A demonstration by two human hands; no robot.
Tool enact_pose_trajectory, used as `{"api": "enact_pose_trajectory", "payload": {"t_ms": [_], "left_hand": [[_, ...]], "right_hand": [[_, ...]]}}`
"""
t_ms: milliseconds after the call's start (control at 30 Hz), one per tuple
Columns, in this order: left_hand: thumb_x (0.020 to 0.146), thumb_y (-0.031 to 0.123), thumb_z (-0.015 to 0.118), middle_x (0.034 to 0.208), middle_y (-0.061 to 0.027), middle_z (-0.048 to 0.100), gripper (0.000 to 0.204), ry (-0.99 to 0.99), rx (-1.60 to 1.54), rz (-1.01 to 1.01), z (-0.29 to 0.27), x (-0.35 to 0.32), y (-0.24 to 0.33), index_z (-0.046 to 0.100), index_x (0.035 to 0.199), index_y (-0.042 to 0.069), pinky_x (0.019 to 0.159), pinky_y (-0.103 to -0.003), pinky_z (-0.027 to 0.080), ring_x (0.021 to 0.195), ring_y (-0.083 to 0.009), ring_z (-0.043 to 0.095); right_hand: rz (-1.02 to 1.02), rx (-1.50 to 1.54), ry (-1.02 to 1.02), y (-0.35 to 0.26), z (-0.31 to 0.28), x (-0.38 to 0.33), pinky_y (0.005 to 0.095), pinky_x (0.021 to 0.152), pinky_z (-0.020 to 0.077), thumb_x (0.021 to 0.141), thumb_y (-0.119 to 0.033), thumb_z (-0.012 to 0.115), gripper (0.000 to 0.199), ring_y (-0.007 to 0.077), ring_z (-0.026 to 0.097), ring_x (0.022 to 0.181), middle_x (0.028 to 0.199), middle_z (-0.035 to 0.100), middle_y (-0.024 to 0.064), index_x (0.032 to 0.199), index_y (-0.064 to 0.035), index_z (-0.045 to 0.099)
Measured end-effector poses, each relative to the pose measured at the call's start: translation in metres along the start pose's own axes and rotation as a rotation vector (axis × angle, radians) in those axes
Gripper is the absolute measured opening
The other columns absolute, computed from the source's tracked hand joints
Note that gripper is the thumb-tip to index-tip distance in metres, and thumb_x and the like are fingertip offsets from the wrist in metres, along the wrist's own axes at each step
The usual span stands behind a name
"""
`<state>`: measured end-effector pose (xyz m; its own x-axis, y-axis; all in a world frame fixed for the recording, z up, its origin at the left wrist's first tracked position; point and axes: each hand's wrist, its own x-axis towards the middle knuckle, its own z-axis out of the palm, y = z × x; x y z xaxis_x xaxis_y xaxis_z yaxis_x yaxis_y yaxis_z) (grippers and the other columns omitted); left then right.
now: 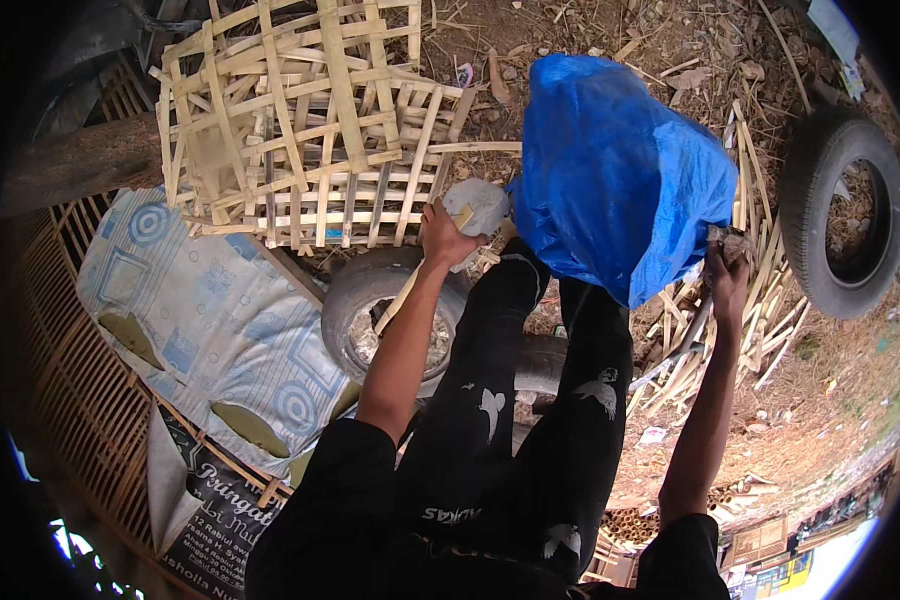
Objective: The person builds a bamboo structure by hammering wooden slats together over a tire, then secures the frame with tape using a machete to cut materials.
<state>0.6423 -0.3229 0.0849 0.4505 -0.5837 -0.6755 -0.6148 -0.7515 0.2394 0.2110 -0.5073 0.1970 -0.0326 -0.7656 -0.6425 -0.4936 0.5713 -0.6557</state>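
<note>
You are gripping a pale wrapped lump point(478, 206) in your left hand point(442, 238) while your right hand point(727, 268) is clutching the blue plastic sheet point(615, 175), fingers closed

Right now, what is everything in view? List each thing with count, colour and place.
bamboo lattice: one, pale tan, top left on the ground
blue bag: one, blue plastic, top centre, gripped at both sides
tyre: one, black, far right
second tyre: one, grey-black, centre, under the left forearm
bamboo strips: a pile, pale, right of the legs
patterned sheet: one, blue and white, left
legs: two, black trousers, centre
left hand: gripping the pale bag corner
right hand: gripping the other bag corner
</note>
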Motion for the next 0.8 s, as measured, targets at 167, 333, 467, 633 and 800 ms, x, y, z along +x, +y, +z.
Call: {"api": "enact_pose_trajectory", "payload": {"t_ms": [167, 333, 467, 633, 800], "left_hand": [[0.055, 0.037, 0.093, 0.133, -0.0252, 0.043, 0.117, 0.044, 0.184, 0.04, -0.013, 0.04, 0.03, 0.029, 0.142, -0.007, 0.11, -0.049, 0.039, 0.129, -0.0435, 0.042], [0.058, 0.033, 0.092, 0.137, -0.0258, 0.041, 0.112, 0.065, 0.201, 0.159, -0.028, 0.083, 0.094, 0.032, 0.143, -0.006, 0.111, -0.049, 0.039, 0.131, -0.0436, 0.041], [0.058, 0.029, 0.093, 0.134, -0.027, 0.042, 0.109, 0.168, 0.259, 0.367, -0.019, 0.159, 0.121, 0.033, 0.14, -0.009, 0.11, -0.049, 0.039, 0.128, -0.0444, 0.042], [0.058, 0.033, 0.09, 0.136, -0.0299, 0.043, 0.11, 0.272, 0.348, 0.462, 0.008, 0.248, 0.143, 0.034, 0.142, -0.011, 0.109, -0.05, 0.042, 0.132, -0.044, 0.041], [0.057, 0.032, 0.09, 0.136, -0.0301, 0.047, 0.108, 0.201, 0.472, 0.459, 0.033, 0.275, 0.205, 0.039, 0.141, -0.013, 0.108, -0.047, 0.045, 0.13, -0.0418, 0.048]], "right_hand": [[0.092, -0.006, 0.252, 0.075, -0.066, 0.004, 0.0251, 0.053, 0.0296, 0.097, -0.033, 0.068, 0.026, 0.0054, 0.041, 0.061, 0.073, 0.053, -0.0054, 0.093, -0.0079, 0.061], [0.327, 0.302, 0.684, 0.149, -0.098, 0.011, 0.0218, 0.039, 0.0309, 0.098, -0.035, 0.066, 0.028, 0.0058, 0.043, 0.046, 0.072, 0.065, 0.0048, 0.102, -0.0078, 0.062], [0.346, 0.011, 0.916, 0.186, -0.093, 0.021, 0.0233, 0.046, 0.0351, 0.099, -0.029, 0.065, 0.028, 0.0072, 0.047, 0.052, 0.08, 0.069, 0.0059, 0.116, -0.0069, 0.067], [-0.122, -0.483, 0.918, 0.138, -0.024, 0.056, 0.0328, 0.074, 0.0513, 0.099, -0.026, 0.065, 0.031, 0.018, 0.065, 0.084, 0.101, 0.072, 0.0097, 0.116, -0.0006, 0.069], [-0.038, -0.227, 0.246, 0.106, 0.115, 0.117, 0.0267, 0.08, 0.0489, 0.099, -0.019, 0.063, 0.025, 0.015, 0.065, 0.09, 0.103, 0.072, 0.0104, 0.112, 0.0012, 0.071]]}}
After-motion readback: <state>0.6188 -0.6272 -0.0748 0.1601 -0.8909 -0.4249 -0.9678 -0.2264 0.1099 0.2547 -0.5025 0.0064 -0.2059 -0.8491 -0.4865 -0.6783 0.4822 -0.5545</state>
